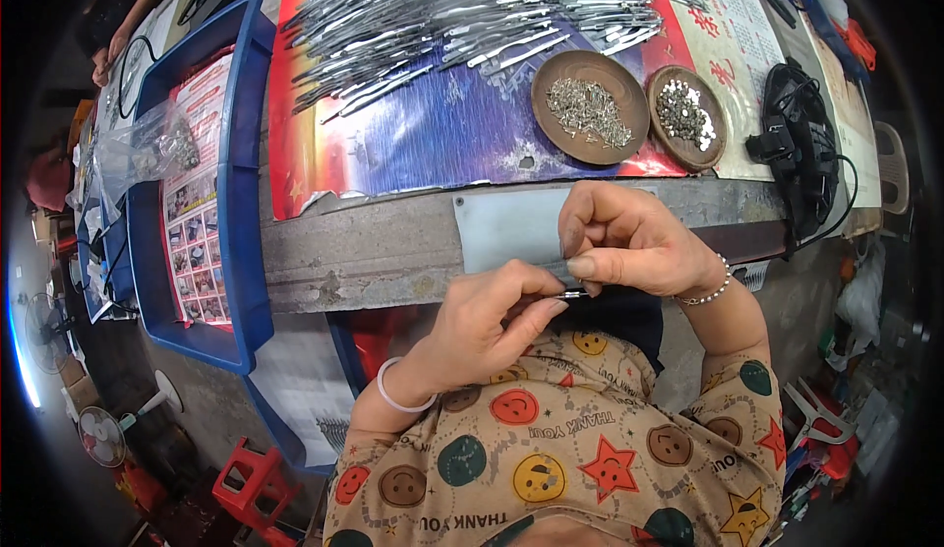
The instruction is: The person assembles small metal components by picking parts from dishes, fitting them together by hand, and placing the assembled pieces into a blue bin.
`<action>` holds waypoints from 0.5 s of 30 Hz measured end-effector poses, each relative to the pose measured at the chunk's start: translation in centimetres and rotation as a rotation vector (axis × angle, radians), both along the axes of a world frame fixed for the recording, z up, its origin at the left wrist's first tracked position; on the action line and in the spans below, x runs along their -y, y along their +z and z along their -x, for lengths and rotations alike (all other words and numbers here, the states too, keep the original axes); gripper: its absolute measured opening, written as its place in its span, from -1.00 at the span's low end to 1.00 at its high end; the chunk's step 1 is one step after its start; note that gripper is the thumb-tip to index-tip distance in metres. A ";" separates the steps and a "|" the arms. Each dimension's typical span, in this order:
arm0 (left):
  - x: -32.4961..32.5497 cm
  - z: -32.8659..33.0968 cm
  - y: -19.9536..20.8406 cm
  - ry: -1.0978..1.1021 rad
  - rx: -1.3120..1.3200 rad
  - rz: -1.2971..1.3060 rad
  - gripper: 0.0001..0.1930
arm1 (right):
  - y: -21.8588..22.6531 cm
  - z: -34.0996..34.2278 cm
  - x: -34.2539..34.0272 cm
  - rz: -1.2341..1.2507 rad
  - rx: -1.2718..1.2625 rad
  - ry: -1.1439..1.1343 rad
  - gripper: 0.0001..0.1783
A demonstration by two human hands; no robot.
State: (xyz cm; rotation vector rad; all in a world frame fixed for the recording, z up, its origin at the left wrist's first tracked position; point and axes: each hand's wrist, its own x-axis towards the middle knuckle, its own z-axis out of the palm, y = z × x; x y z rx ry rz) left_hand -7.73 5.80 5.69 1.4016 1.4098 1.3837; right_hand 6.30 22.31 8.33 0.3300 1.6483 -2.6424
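My left hand point(487, 319) is closed in a pinch near the table's front edge. A small shiny metal piece point(573, 294) sticks out between its thumb and forefinger; most of it is hidden. Just above it my right hand point(639, 249) is pinched too, thumb against bent forefinger, and whatever it may hold is too small to see. Beyond my hands stands a brown round bowl point(544, 136) of small silver pin-like parts point(590, 112). Beside it, a smaller brown bowl point(696, 161) holds small round silver discs point(685, 114). Thin silver and black metal strips point(442, 16) lie heaped at the back.
A blue plastic crate point(251, 173) stands at the left, with a printed sheet and a clear plastic bag point(147, 149). A black strapped device point(798, 149) with a cable lies at the right. Red stool point(258, 483) and fans point(101, 436) stand lower left. Another person's hand point(101, 65) shows far left.
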 end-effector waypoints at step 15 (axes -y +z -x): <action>0.0 0.0 0.4 -0.063 -0.037 -0.081 -0.80 | -0.9 -0.1 0.8 0.233 0.011 0.116 -0.82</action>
